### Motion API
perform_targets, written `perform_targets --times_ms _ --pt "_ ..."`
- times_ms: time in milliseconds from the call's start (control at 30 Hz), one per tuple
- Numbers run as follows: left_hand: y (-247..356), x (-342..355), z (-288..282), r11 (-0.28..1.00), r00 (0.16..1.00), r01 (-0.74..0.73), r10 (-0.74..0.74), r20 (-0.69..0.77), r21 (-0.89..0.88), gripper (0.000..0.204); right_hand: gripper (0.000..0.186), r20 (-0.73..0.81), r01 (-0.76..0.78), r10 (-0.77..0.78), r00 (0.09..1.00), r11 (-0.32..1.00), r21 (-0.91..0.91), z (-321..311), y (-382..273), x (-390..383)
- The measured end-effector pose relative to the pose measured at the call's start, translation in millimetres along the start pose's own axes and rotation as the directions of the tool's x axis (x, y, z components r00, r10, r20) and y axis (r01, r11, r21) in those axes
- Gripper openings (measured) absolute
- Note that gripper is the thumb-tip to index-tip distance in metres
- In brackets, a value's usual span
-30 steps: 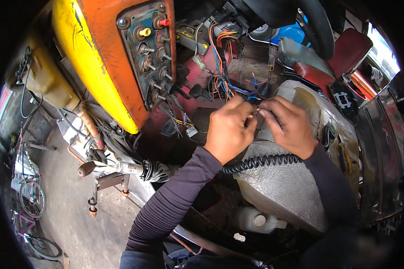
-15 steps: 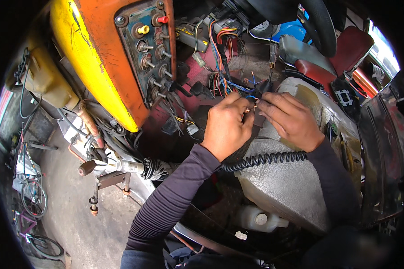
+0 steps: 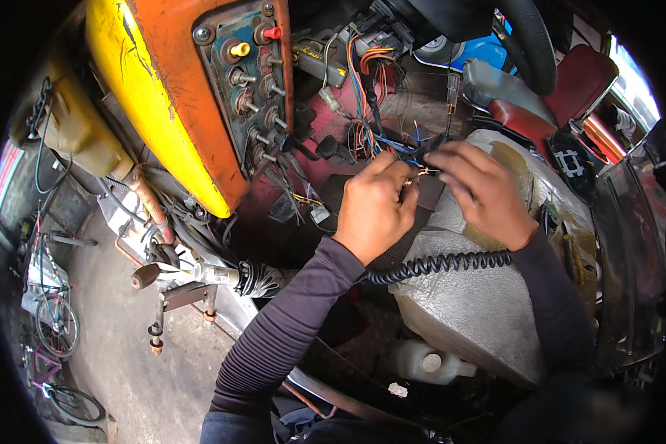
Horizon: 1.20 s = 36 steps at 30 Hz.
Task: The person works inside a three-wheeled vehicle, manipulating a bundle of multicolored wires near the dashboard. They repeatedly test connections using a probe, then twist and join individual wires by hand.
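Observation:
My left hand (image 3: 377, 207) is closed in a pinch on an electrical wire; bare copper strands (image 3: 425, 172) stick out just past its fingertips. Close to that stripped end hovers my right hand (image 3: 488, 196). Its fingers are bent and smeared by motion, so whether they touch the strands cannot be made out. Beyond both hands spreads a bundle of coloured wires (image 3: 362, 137), blue, orange, white and black, some with bared tips. Part of the wire in my left hand is hidden behind the fingers.
A worn orange and yellow panel with toggle switches (image 3: 253, 100) rises at left. A black steering wheel (image 3: 536, 52) stands at far right. Below my hands, a coiled black cable (image 3: 440, 266) crosses a silvery padded cover (image 3: 473, 311). A white plastic jug (image 3: 429, 362) sits nearer me.
My right fingers have shifted slightly and opened away from the wire end, showing more of the copper strands. My left hand stays in nearly the same place.

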State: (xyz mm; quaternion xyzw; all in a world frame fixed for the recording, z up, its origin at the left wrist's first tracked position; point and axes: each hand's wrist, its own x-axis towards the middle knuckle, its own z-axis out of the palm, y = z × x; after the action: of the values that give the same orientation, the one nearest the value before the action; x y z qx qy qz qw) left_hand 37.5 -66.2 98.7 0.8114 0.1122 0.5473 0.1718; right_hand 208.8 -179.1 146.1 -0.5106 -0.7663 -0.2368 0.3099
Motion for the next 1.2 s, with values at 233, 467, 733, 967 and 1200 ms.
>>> perform_targets --times_ms 233,467,733,967,1200 --pt "3.5 -3.3 2.0 1.0 0.999 0.009 -0.01 0.037 0.013 0.02 0.021 0.051 -0.119 0.119 0.992 0.993 -0.001 11.9 -4.9 -5.6" --pt "28.6 -12.9 -22.7 0.972 0.97 0.236 -0.235 -0.068 0.003 0.053 0.021 0.427 -0.647 0.521 0.739 0.374 0.664 11.2 23.1 -8.5" --pt "6.2 -96.8 -57.8 0.872 0.903 0.398 -0.427 -0.044 -0.286 0.047 0.019 0.486 -0.748 0.574 0.659 0.569 0.342 28.5 14.3 -15.3" --pt "-11.5 -116.5 -49.4 0.602 0.727 0.656 -0.666 0.167 -0.455 0.04 0.024 0.498 -0.816 0.647 0.577 0.485 0.315 28.0 12.7 3.9" --pt "-54.4 -86.3 -48.1 0.131 0.441 0.764 -0.82 0.364 -0.632 0.025 0.028 0.648 -0.83 0.591 0.48 0.545 0.118 38.5 18.9 35.4"
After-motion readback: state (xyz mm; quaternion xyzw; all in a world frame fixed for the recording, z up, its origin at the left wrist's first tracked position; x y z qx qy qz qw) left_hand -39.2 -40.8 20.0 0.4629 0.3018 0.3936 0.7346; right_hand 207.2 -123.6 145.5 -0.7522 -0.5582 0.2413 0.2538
